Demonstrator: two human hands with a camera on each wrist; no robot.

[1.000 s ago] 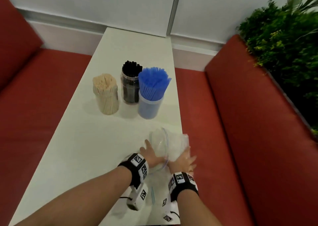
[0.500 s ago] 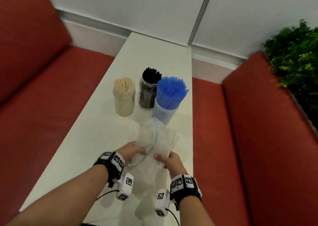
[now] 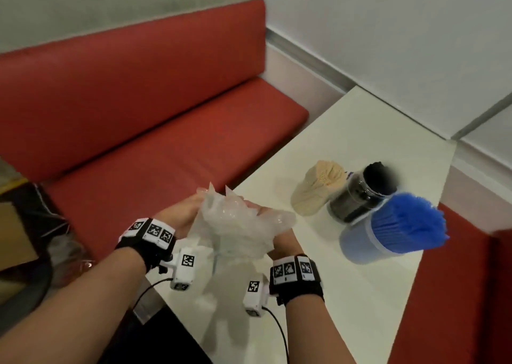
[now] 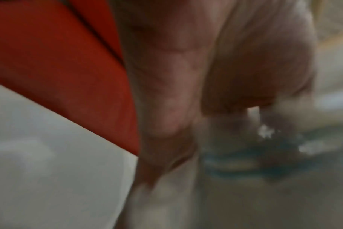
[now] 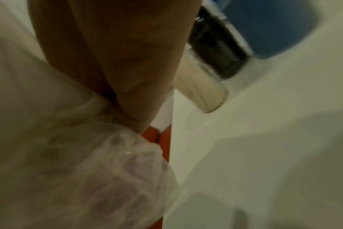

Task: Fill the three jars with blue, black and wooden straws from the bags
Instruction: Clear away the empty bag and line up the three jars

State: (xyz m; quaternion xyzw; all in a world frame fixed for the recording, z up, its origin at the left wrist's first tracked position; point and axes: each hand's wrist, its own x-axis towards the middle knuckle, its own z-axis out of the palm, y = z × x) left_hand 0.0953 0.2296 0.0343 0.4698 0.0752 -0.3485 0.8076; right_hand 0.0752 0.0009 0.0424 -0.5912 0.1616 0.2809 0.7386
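Note:
Both hands hold crumpled clear plastic bags (image 3: 235,225) above the near left edge of the white table (image 3: 360,294). My left hand (image 3: 180,216) grips the bundle from the left and my right hand (image 3: 279,233) grips it from the right. Three full jars stand together at the right: wooden straws (image 3: 318,189), black straws (image 3: 360,194) and blue straws (image 3: 393,225). The right wrist view shows the bags (image 5: 88,162) bunched under my palm, with the wooden jar (image 5: 202,91) and black jar (image 5: 217,51) beyond. The left wrist view is blurred, showing my fingers (image 4: 254,62) curled on plastic.
A red bench seat (image 3: 166,141) runs along the table's left side, with its red backrest (image 3: 124,72) behind. More red seating (image 3: 457,294) lies to the right. A cardboard box and cables (image 3: 22,225) sit at the far left. White walls close the corner.
The bags have been gathered off the table and crumpled between both hands, which moved left toward the table edge. The head view has swung left, so the jars now sit at the right.

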